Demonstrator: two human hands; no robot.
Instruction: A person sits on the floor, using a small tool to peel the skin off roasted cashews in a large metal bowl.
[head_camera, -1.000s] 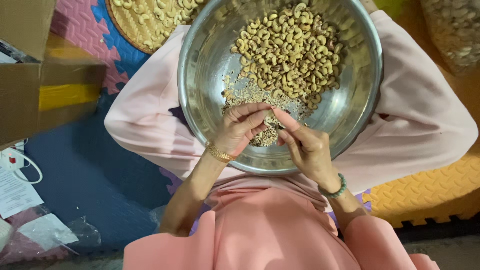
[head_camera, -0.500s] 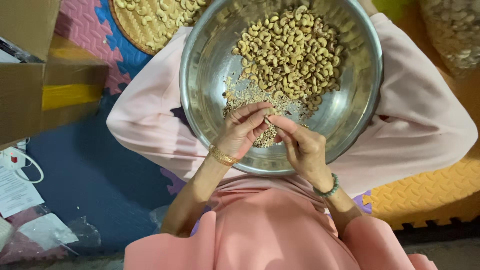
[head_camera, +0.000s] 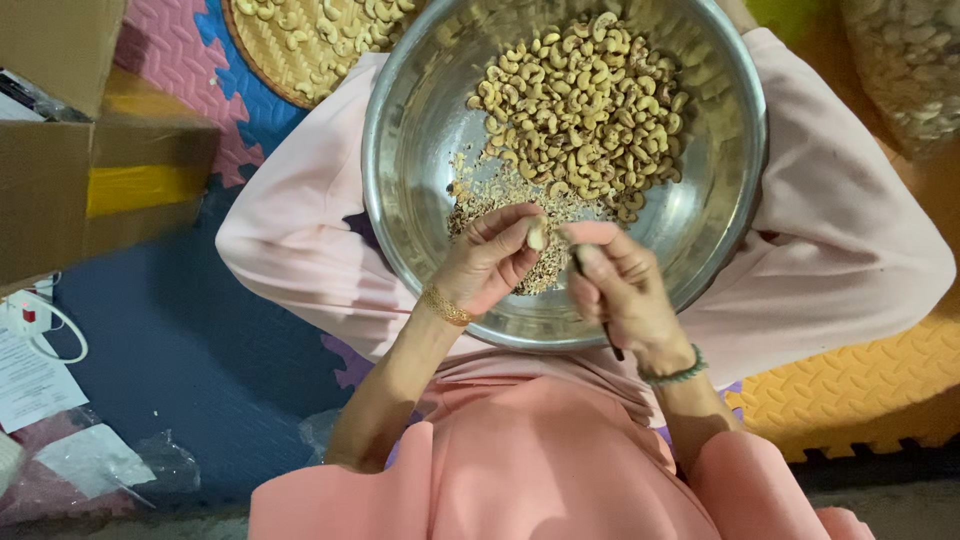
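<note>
From the head camera, the left hand (head_camera: 487, 258) pinches a single pale cashew nut (head_camera: 537, 234) between thumb and fingertips, its grip closed on the nut just above the near inner wall of the big steel bowl (head_camera: 410, 150); the nut's long axis stands roughly upright in the picture, its far end pointing toward the heap of cashews (head_camera: 585, 105) at the back of the bowl. The right hand (head_camera: 622, 290) is curled shut around a thin dark tool (head_camera: 612, 345) — its lower end sticks out under the palm and slants toward the person, while the upper end meets the nut, the tip itself hidden by the fingers. A scatter of pale husk bits (head_camera: 520, 215) lies in the bowl under both hands. Against the frame half a second ago the hands sit at much the same spot over the bowl's near edge; the nut shows more plainly now, and the right hand has turned slightly so the tool's end is visible. The bowl rests on the lap, on pink cloth (head_camera: 300, 240). Around it lies a floor of foam puzzle mats (head_camera: 850, 390) in yellow, pink and blue — a woven tray of cashews (head_camera: 300, 40) at the top left, a cardboard box (head_camera: 90, 150) and papers (head_camera: 30, 380) at the left.
</note>
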